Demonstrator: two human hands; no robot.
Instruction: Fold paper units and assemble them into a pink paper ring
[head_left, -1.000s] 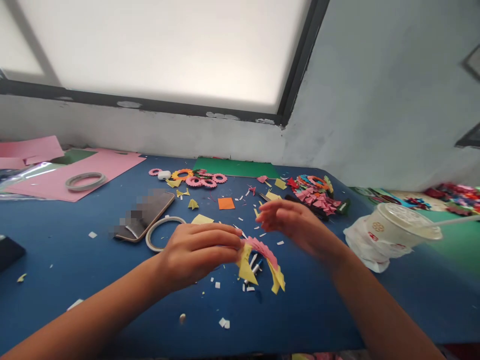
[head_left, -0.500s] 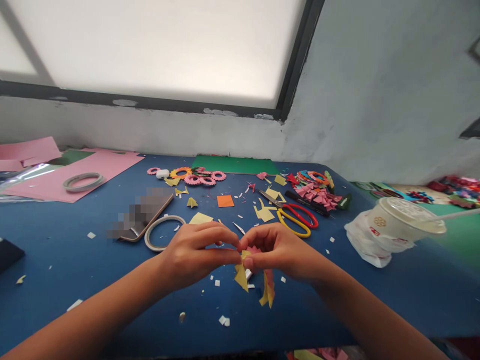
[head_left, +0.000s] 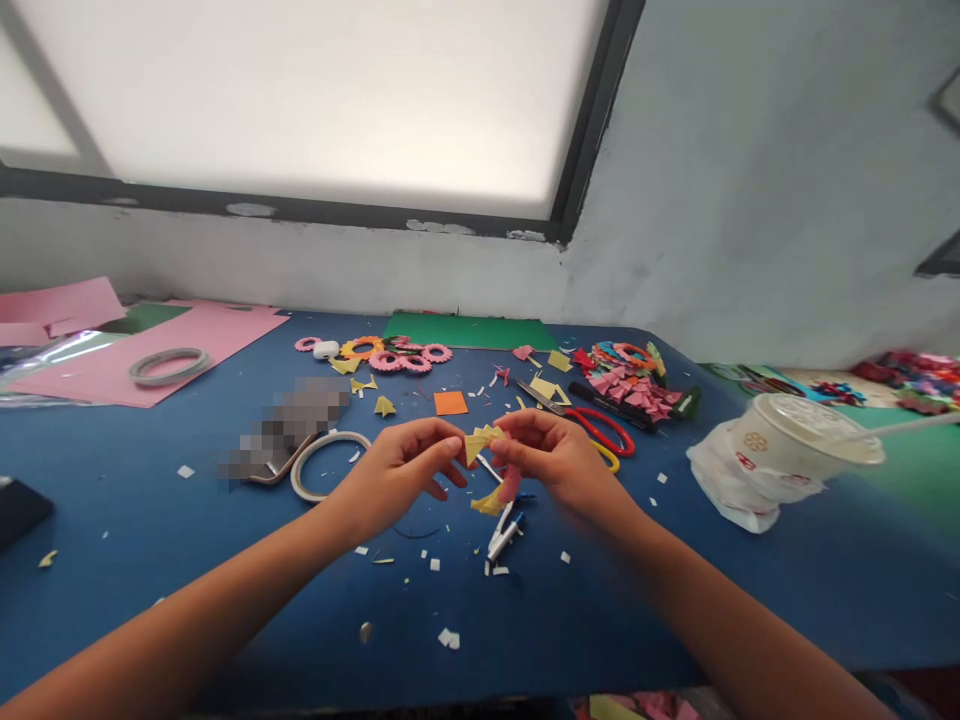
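A small folded paper piece of yellow and pink strips hangs between both my hands above the blue table. My left hand pinches its yellow top end with thumb and forefinger. My right hand is closed round its pink and yellow lower part. Directly below lies a white and blue pen among white paper scraps. Red and yellow scissors lie just behind my right hand.
A tape ring and a phone lie to the left of my hands. Pink paper rings, an orange square and a heap of pink pieces sit farther back. A lidded plastic cup stands at the right.
Both hands have lifted the paper piece up and away from me. One second ago my right hand was open and apart from it; now it grips the piece.
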